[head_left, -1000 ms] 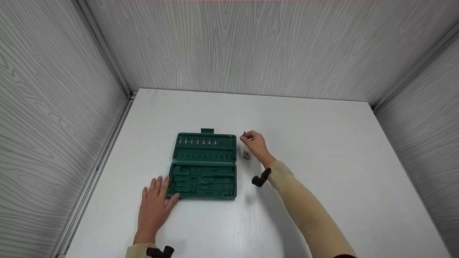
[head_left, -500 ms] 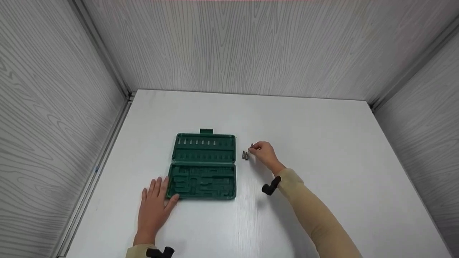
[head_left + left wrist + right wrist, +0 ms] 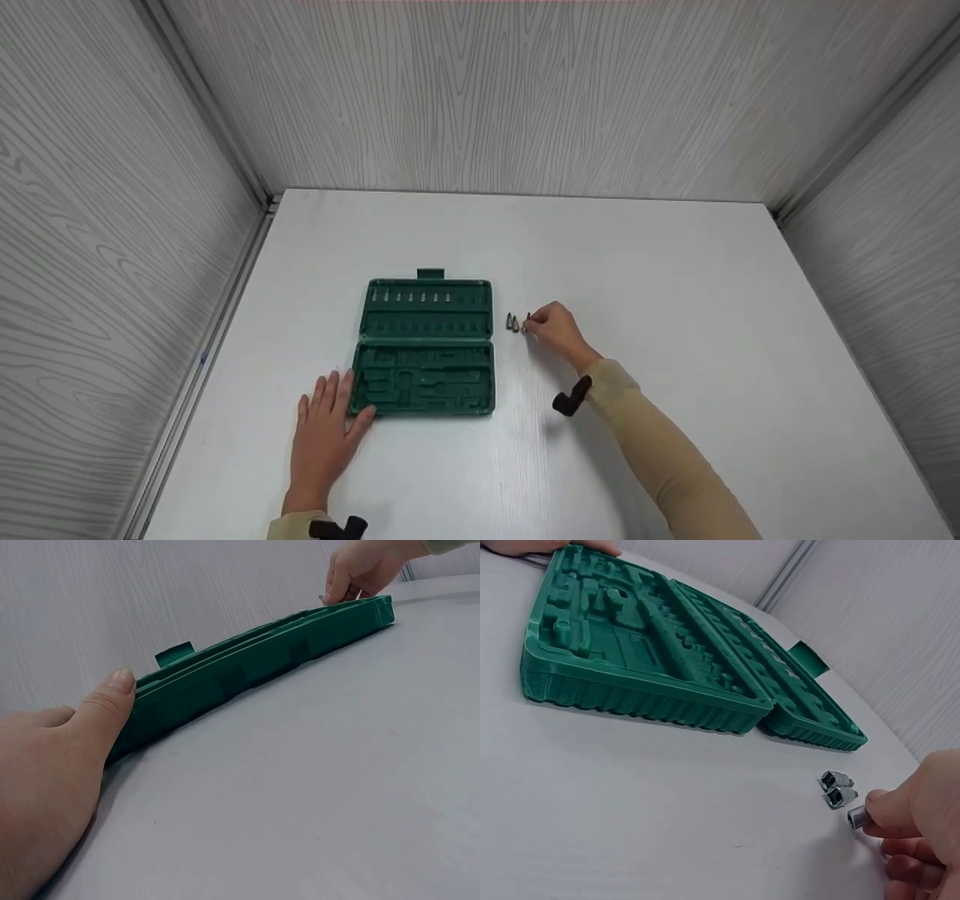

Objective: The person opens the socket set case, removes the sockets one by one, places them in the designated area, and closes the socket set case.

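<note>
A green plastic socket-set case [image 3: 424, 341] lies unfolded on the white table, its latch tab [image 3: 430, 274] at the far side. My left hand [image 3: 322, 439] rests flat at its near left corner with fingers straight; in the left wrist view the thumb [image 3: 112, 694] touches the case's edge. To the right of the case, my right hand [image 3: 561, 331] pinches a small metal socket bit [image 3: 859, 817] between thumb and finger, close to the tabletop. Just left of it are two more socket bits [image 3: 841, 796] lying side by side, square holes facing the camera.
Several silver bits [image 3: 410, 297] sit in the top row of the case's far half. The near half has moulded recesses [image 3: 424, 379]. Pale wood-grain panels [image 3: 480, 97] stand behind and on both sides of the white table [image 3: 675, 300].
My right hand has moved right and nearer to me with the socket bit, from the case's far right corner down beside the two lying bits. My left hand has stayed put.
</note>
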